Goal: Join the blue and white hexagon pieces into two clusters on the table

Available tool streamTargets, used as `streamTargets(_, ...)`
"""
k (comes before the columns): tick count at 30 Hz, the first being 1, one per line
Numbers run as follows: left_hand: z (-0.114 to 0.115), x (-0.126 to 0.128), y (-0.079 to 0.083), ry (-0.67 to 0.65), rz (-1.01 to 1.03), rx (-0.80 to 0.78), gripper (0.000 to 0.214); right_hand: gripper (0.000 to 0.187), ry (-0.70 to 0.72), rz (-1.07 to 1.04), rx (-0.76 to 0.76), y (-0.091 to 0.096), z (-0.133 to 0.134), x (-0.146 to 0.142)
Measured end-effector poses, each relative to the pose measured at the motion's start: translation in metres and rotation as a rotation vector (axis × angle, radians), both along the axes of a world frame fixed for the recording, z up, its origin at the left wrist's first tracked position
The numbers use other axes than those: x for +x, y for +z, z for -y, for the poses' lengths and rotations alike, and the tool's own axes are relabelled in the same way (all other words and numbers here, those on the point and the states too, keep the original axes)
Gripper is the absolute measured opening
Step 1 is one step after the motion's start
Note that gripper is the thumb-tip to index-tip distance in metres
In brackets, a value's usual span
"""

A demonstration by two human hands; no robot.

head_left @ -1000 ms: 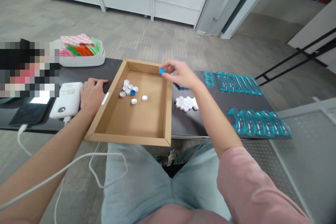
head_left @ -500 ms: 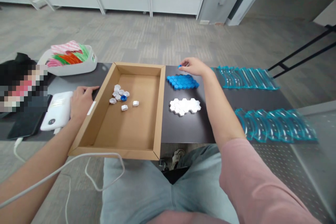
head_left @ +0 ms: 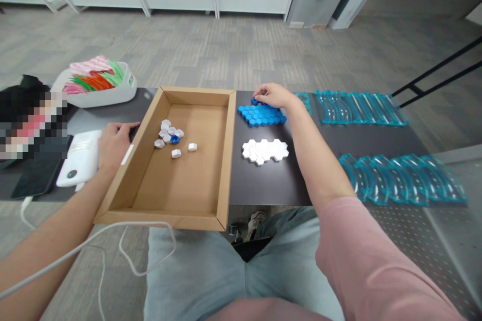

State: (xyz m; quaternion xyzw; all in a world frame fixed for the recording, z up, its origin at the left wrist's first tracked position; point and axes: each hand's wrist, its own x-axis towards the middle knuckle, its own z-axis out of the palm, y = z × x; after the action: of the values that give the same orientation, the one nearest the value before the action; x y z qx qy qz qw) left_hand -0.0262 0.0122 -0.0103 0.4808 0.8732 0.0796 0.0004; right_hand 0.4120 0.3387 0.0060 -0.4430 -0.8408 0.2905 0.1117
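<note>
My right hand (head_left: pixel 274 94) pinches a small dark blue hexagonal piece (head_left: pixel 254 101) at the far edge of a cluster of blue hexagonal pieces (head_left: pixel 262 116). Nearer to me lies a similar cluster of white hexagonal pieces (head_left: pixel 265 151). My left hand (head_left: pixel 115 144) rests on the table with fingers stretched out, holding nothing, between a white power bank (head_left: pixel 80 158) and a shallow cardboard tray (head_left: pixel 226 170). Inside the tray are several loose white hexagonal pieces (head_left: pixel 165 124) and one blue hexagonal piece (head_left: pixel 174 139).
Two rows of teal-edged clear plastic pieces (head_left: pixel 361 108) lie on the right. At the back left stands a white basket (head_left: pixel 109 99) with colourful contents. A dark phone (head_left: pixel 37 173) is at the left, and a white cable (head_left: pixel 94 233) crosses in front of the tray.
My right hand has moved slightly left and down with the blue piece, bringing it to the back edge of the blue cluster. My left hand stays in place.
</note>
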Motion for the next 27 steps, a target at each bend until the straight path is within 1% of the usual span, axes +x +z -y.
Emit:
streamTargets(3,-0.001,-0.002,-0.001,0.01,0.004,0.006,0.061,0.02,0.007,0.012,0.025,-0.002,0.0,-0.005)
streamTargets(5,-0.001,-0.004,-0.002,0.004,0.006,0.017,0.061,0.023,0.017,0.017,0.044,-0.003,0.001,-0.007)
streamTargets(9,-0.001,-0.008,-0.002,-0.016,0.006,-0.014,0.063,0.032,0.038,0.007,0.072,0.001,0.005,-0.008)
streamTargets(12,-0.001,-0.007,-0.001,-0.012,0.012,-0.034,0.063,0.033,0.045,0.031,0.097,0.004,0.009,-0.009)
streamTargets(17,0.0,-0.001,0.0,-0.007,-0.005,-0.023,0.063,0.029,0.008,0.078,0.121,0.005,0.013,-0.014)
streamTargets(19,0.0,0.001,0.001,-0.004,-0.007,-0.029,0.064,0.032,-0.027,0.059,0.132,0.006,0.012,-0.013)
streamTargets(23,-0.001,0.002,0.002,0.009,0.009,-0.035,0.066,0.042,-0.07,-0.039,0.125,0.014,0.007,-0.004)
streamTargets(27,0.0,0.002,0.004,0.002,0.023,-0.025,0.064,0.036,-0.094,-0.119,0.122,0.028,0.001,0.01)
